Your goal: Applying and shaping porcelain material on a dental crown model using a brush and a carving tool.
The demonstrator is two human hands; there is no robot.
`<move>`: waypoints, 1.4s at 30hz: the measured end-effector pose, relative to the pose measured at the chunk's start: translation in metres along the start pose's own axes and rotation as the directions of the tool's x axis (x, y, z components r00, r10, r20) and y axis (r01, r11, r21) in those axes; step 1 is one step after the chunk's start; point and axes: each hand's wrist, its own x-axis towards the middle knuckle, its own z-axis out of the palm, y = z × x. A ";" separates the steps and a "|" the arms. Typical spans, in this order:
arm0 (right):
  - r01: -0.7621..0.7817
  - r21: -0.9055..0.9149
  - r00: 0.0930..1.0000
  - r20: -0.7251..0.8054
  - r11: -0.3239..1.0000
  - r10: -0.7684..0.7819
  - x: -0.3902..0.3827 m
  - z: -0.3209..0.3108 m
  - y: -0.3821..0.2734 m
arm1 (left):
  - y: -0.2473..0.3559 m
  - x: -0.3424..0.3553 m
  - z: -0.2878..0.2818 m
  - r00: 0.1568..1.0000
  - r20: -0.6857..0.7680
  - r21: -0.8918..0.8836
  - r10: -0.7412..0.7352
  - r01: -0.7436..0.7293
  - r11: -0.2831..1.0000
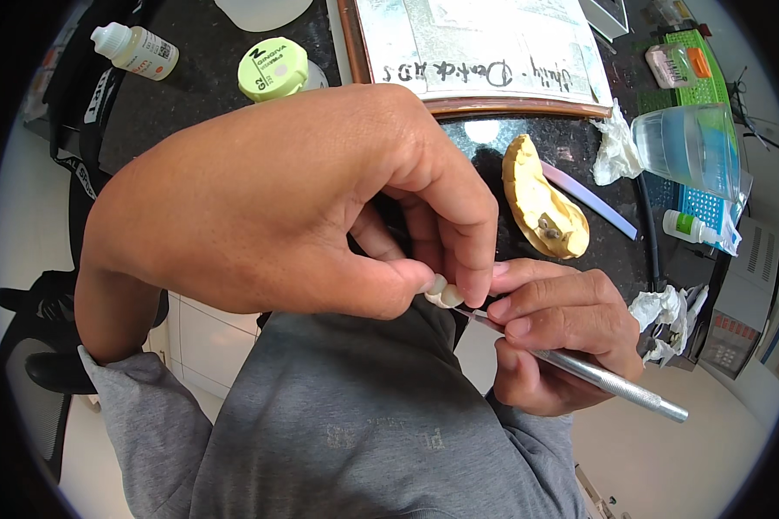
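Between the thumb and fingertips of my left hand (294,199) is a small white and pale pink dental piece (444,295), shaped like joined tooth crowns. My right hand (567,333) grips a slim silver knurled instrument (614,388), its narrow tip reaching the underside of the piece, close to my left fingertips. Just beyond both hands, a yellow dental cast (524,186) with a grey metal part lies on the dark speckled worktop (177,117), beside a pale lilac plastic strip (608,210).
Along the back are a wooden-framed board (559,110), a green-lidded jar (273,69) and a dropper bottle (147,54). To the right stand a water cup (692,147), crumpled tissues (619,138), green (705,73) and blue trays, small bottles and a grey machine (736,337). A black chair (52,372) is at left.
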 end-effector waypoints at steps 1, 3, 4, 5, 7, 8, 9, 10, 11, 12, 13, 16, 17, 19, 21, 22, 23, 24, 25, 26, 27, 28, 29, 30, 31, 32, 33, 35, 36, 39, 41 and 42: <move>-0.003 0.007 1.000 -0.003 1.000 0.003 0.000 0.000 0.000 | 0.000 0.000 0.000 1.000 -0.002 -0.005 -0.004 0.004 1.000; -0.001 0.000 1.000 -0.014 1.000 0.001 -0.001 0.001 0.000 | 0.000 0.000 0.000 1.000 -0.003 -0.002 -0.001 0.001 1.000; 0.000 -0.007 1.000 -0.024 1.000 0.000 -0.001 0.001 0.000 | 0.000 0.000 0.000 1.000 -0.003 0.000 0.002 -0.002 1.000; 0.000 -0.007 1.000 -0.024 1.000 0.000 -0.001 0.001 -0.001 | 0.000 0.000 0.000 1.000 -0.004 0.000 0.002 -0.002 1.000; -0.012 -0.016 1.000 -0.024 1.000 0.011 -0.001 0.000 -0.002 | 0.000 0.000 0.001 1.000 -0.004 0.005 0.002 -0.002 1.000; -0.011 -0.016 1.000 -0.023 1.000 0.011 -0.001 0.000 -0.002 | 0.000 0.000 0.001 1.000 -0.005 0.005 0.002 -0.002 1.000; -0.017 -0.001 0.999 -0.032 1.000 0.017 -0.002 0.000 -0.002 | 0.000 0.000 0.001 1.000 -0.005 0.004 0.005 -0.005 1.000; -0.022 0.013 0.999 -0.041 1.000 0.022 -0.002 0.000 -0.002 | 0.000 0.000 0.001 1.000 -0.006 0.003 0.008 -0.008 1.000; -0.022 0.012 0.999 -0.042 1.000 0.023 -0.003 0.000 -0.002 | 0.000 0.001 0.001 1.000 -0.004 0.003 0.008 -0.008 1.000; -0.024 0.010 0.999 -0.045 1.000 0.024 -0.003 0.001 -0.002 | 0.000 0.001 0.001 1.000 -0.005 -0.011 0.005 -0.005 1.000; -0.025 0.009 0.999 -0.048 1.000 0.025 -0.003 0.001 -0.002 | 0.000 0.001 0.001 1.000 -0.006 -0.025 0.001 -0.001 1.000; -0.020 -0.004 0.999 -0.035 1.000 0.019 -0.001 0.002 -0.002 | 0.001 0.000 0.000 1.000 -0.006 -0.027 -0.008 0.008 1.000; -0.019 -0.004 0.999 -0.035 1.000 0.019 -0.001 0.002 -0.002 | 0.001 0.000 0.000 1.000 -0.007 -0.027 -0.008 0.008 1.000; -0.002 -0.003 1.000 -0.021 1.000 0.002 0.001 0.001 -0.001 | 0.001 -0.001 -0.001 1.000 -0.007 -0.016 0.000 0.000 1.000; 0.018 0.020 1.000 -0.022 1.000 -0.017 -0.001 -0.002 0.001 | 0.000 -0.001 -0.001 1.000 -0.015 -0.027 -0.005 0.004 1.000; 0.037 0.043 0.999 -0.024 0.998 -0.036 -0.002 -0.003 0.003 | 0.001 -0.001 0.000 1.000 -0.023 -0.037 -0.010 0.009 0.999; 0.046 0.042 0.999 -0.028 0.998 -0.045 -0.004 -0.004 0.004 | 0.000 0.000 -0.001 1.000 -0.023 -0.028 -0.010 0.009 1.000; 0.048 0.104 0.994 -0.104 0.993 -0.037 -0.008 -0.004 0.004 | -0.001 0.000 0.000 0.999 -0.036 -0.044 -0.005 0.004 0.999; 0.055 0.166 0.984 -0.178 0.985 -0.025 -0.011 -0.004 0.004 | -0.001 -0.001 0.001 0.999 -0.049 -0.058 -0.002 -0.001 0.998; 0.085 0.175 0.988 -0.143 0.981 -0.060 -0.014 -0.010 0.005 | 0.001 -0.004 0.003 0.999 -0.052 -0.041 -0.007 0.004 0.999; 0.080 0.203 0.987 -0.154 0.976 -0.049 -0.016 -0.012 0.001 | 0.004 -0.009 0.007 0.997 -0.071 -0.044 0.013 -0.016 0.999; 0.077 0.231 0.985 -0.166 0.970 -0.039 -0.019 -0.015 -0.004 | 0.008 -0.013 0.012 0.995 -0.090 -0.045 0.032 -0.036 0.998; 0.011 0.232 0.992 -0.122 0.973 0.017 -0.020 -0.020 -0.011 | 0.008 -0.015 0.017 0.996 -0.079 -0.053 0.039 -0.043 0.998; -0.043 0.276 0.988 -0.131 0.960 0.082 -0.022 -0.023 -0.018 | 0.001 -0.015 0.022 0.986 -0.073 -0.065 0.152 -0.157 0.985; -0.004 0.175 0.967 -0.251 0.985 0.049 -0.026 -0.014 -0.014 | 0.002 -0.015 0.022 0.976 -0.083 -0.038 0.199 -0.203 0.979; 0.019 0.070 0.935 -0.355 0.997 0.007 -0.025 -0.006 -0.012 | 0.005 -0.016 0.026 0.964 -0.099 -0.015 0.247 -0.250 0.968; 0.004 0.023 0.915 -0.404 1.000 0.006 -0.027 -0.006 -0.011 | 0.005 -0.016 0.029 0.964 -0.082 -0.014 0.253 -0.255 0.967; -0.029 0.071 0.887 -0.459 0.997 0.058 -0.027 -0.013 -0.021 | 0.007 -0.022 0.040 0.914 -0.339 -0.016 0.221 -0.241 0.970; -0.058 -0.037 0.921 -0.388 0.998 0.039 -0.029 -0.025 -0.020 | 0.003 -0.024 0.046 0.918 -0.319 -0.017 0.237 -0.256 0.967; -0.280 -0.165 0.916 -0.340 0.946 0.212 -0.034 -0.051 -0.039 | -0.019 -0.032 0.068 0.749 -0.649 -0.095 0.133 -0.253 0.963; -0.371 -0.457 0.916 -0.326 0.809 0.236 -0.033 -0.072 -0.055 | -0.030 -0.029 0.080 0.671 -0.719 -0.045 0.183 -0.307 0.951; -0.404 -0.573 0.913 -0.304 0.713 0.273 -0.031 -0.081 -0.064 | -0.033 -0.029 0.085 0.583 -0.782 0.004 0.222 -0.351 0.936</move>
